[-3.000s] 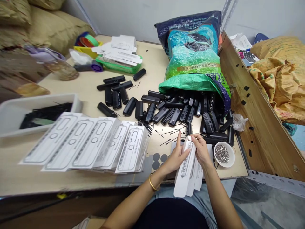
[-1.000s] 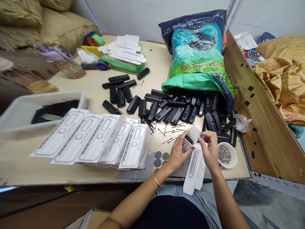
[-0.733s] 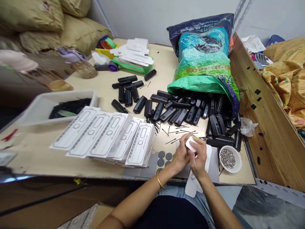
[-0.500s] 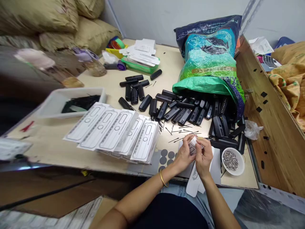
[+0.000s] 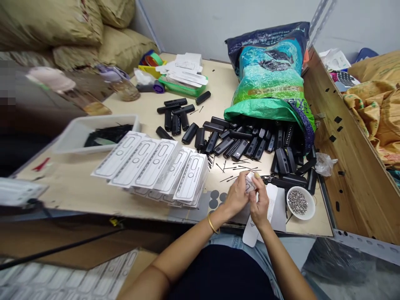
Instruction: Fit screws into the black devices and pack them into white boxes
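Note:
My left hand [image 5: 236, 196] and my right hand [image 5: 260, 205] meet at the front edge of the table, fingers closed on one small white printed card [image 5: 250, 182]. It looks bent between the fingertips; most of it is hidden behind them. Flat white cards [image 5: 271, 199] lie under and beside my right wrist, one [image 5: 251, 234] jutting over the edge toward my lap. Left of my hands is a grey sheet with dark round spots [image 5: 214, 199]. A white bowl [image 5: 310, 212] of small shiny metal pieces [image 5: 296, 201] stands to the right.
Printed white packages [image 5: 161, 166] stand in a row at left, before a clear tub [image 5: 64, 139] of thin black pieces. Black oblong cases [image 5: 239, 149] spill from a large green-and-blue bag [image 5: 271, 79]. Thin black sticks [image 5: 223, 166] lie scattered. A wooden board [image 5: 346, 158] borders the right.
Both hands stay together on the card, which has turned a little between the fingers. The whole view has shifted slightly as my head moved.

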`<state>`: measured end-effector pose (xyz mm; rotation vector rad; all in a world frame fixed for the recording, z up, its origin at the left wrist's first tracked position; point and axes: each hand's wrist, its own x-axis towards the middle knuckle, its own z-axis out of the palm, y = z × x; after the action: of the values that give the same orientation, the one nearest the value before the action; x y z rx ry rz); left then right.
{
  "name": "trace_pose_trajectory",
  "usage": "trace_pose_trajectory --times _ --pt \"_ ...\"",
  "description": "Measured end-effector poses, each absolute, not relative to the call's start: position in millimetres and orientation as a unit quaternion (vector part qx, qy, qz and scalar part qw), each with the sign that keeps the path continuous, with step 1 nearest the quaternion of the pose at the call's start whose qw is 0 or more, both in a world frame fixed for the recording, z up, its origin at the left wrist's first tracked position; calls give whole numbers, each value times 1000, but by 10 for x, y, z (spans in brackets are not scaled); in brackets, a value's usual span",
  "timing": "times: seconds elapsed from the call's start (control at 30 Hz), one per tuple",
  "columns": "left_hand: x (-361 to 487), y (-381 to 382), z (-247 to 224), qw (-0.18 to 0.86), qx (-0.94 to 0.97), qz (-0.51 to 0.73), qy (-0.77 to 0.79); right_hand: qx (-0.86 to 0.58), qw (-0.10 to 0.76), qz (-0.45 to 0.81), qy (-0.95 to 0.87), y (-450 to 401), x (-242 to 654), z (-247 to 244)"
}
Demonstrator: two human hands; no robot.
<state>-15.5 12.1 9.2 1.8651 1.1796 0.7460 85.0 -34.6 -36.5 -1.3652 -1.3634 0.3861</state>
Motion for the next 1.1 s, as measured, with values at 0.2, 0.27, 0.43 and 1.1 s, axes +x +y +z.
trace_pose_trajectory --times 0.2,0.27,0.43,1.1 --pt "-840 494 993 63 689 204 693 -619 548 266 -495 -332 1044 -289" --pt "-1067 636 1082 -10 667 155 729 -624 512 282 -518 -298 1040 -231" --pt "-1251 783 956 -30 667 107 737 -558 424 371 -610 -320 533 -93" --pt "-1409 831 851 -12 681 22 732 -454 300 627 -557 180 -470 -457"
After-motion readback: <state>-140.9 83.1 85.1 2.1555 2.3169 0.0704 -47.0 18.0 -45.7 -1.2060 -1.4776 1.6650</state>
